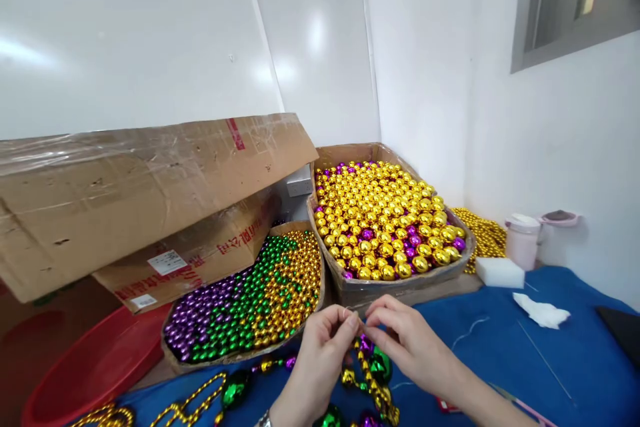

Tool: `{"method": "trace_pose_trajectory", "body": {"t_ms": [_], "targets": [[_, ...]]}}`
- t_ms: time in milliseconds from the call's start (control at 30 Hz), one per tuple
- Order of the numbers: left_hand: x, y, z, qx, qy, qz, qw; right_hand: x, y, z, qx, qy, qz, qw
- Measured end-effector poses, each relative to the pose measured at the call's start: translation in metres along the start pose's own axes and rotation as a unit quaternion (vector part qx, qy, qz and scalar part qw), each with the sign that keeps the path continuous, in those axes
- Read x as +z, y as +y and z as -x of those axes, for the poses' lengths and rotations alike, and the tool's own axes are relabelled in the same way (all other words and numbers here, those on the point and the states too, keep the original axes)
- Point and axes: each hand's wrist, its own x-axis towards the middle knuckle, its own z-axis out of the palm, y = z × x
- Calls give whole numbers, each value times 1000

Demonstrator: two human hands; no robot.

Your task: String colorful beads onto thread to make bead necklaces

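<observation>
My left hand and my right hand meet fingertip to fingertip over the blue cloth. Both are pinched closed on what looks like a thin string, mostly hidden by the fingers. Just below them lies a bead garland of gold, purple and green beads, some of it behind my left hand. Left of that hand, a large green bead sits on the cloth, joined to smaller gold beads.
Ahead stands a carton of gold and purple balls. Left of it, another carton holds purple, green and gold beads, beneath cardboard flaps. A red basin is far left. On the right are a white block, crumpled tissue and a needle.
</observation>
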Motion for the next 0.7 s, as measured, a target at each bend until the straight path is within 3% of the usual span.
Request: {"method": "trace_pose_trajectory", "body": {"t_ms": [200, 300, 500, 600, 700], "targets": [[3, -10, 1, -8, 5, 20, 1000, 12, 11, 5, 110, -44, -108, 987], [1, -15, 1, -2, 6, -2, 1000, 13, 16, 7, 135, -33, -122, 983], [2, -20, 3, 1, -12, -21, 1000, -1, 22, 3, 75, -10, -8, 997], [6, -24, 7, 74, 10, -132, 988, -4, 22, 0, 35, 8, 41, 999], [10, -28, 9, 164, 35, -248, 954, 5, 22, 5, 25, 13, 48, 998]]}}
